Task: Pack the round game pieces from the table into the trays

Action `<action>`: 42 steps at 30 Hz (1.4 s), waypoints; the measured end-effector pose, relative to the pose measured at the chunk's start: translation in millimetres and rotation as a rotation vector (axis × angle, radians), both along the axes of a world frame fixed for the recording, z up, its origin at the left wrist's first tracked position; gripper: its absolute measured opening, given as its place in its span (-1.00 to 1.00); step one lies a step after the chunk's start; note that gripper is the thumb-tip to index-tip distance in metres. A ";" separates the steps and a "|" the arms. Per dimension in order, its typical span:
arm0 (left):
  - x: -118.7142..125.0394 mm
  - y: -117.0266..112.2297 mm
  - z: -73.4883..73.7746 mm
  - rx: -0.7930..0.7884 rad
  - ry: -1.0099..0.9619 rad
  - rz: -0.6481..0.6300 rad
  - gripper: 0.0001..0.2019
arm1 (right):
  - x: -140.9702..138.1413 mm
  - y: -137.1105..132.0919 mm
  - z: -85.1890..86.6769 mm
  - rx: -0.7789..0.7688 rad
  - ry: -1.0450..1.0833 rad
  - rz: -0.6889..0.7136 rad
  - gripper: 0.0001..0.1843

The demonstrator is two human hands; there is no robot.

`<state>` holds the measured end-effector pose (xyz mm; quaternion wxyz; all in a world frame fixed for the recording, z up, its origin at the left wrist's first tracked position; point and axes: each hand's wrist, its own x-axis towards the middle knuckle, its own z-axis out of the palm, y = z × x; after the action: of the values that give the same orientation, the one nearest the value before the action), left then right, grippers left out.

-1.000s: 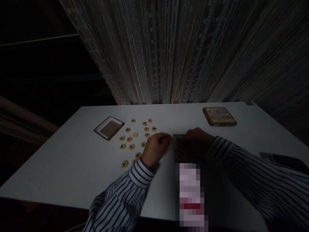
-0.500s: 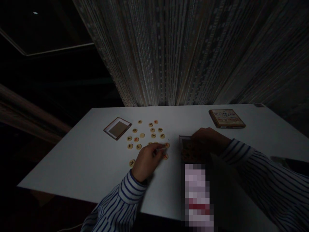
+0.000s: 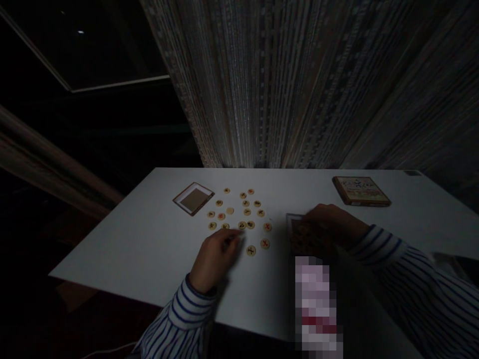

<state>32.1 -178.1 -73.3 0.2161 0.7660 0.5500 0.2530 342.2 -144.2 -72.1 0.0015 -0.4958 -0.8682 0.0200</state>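
Xiangqi pieces (image 3: 265,244), round and pale with red or black characters, lie scattered on the white table. My left hand (image 3: 214,260) is low over the table at the near side of the pieces, thumb and fingertips drawn together by a black-marked piece (image 3: 242,225). Whether anything is pinched there cannot be made out. To the right, my right hand (image 3: 336,224) curls over the far right side of an open box (image 3: 289,219) and appears to grip it. Inside, several dark-looking pieces (image 3: 309,240) show dimly; deep shadow hides the fingers.
A shallow open box lid (image 3: 193,199) lies left of the pieces. Toward the back right is a flat printed box (image 3: 361,191). The white table (image 3: 130,244) ends at a string curtain (image 3: 262,89) behind. A blurred-out patch covers the area below the open box.
My left hand has drawn back leftward from the red pieces, uncovering several black-marked ones. The whole view has shifted slightly left. My right hand stays at the box.
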 end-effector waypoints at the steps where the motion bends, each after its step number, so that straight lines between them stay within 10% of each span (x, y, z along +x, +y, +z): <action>1: -6.3 1.4 1.2 0.004 -0.001 0.024 -0.75 | -4.1 0.1 2.5 -0.015 -0.011 0.001 -0.80; 24: -48.2 0.2 -11.1 -0.072 -0.022 0.122 -0.73 | -57.7 12.1 -8.3 -0.061 0.071 0.306 -0.76; 42: -44.2 7.7 -18.7 0.041 0.007 0.103 -0.77 | -82.1 21.7 -2.1 -0.150 -0.040 0.117 -0.74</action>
<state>-12.2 -170.4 -91.9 0.1854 0.7419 0.5840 0.2724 260.1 -122.5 -74.2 -0.0541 -0.4433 -0.8916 0.0748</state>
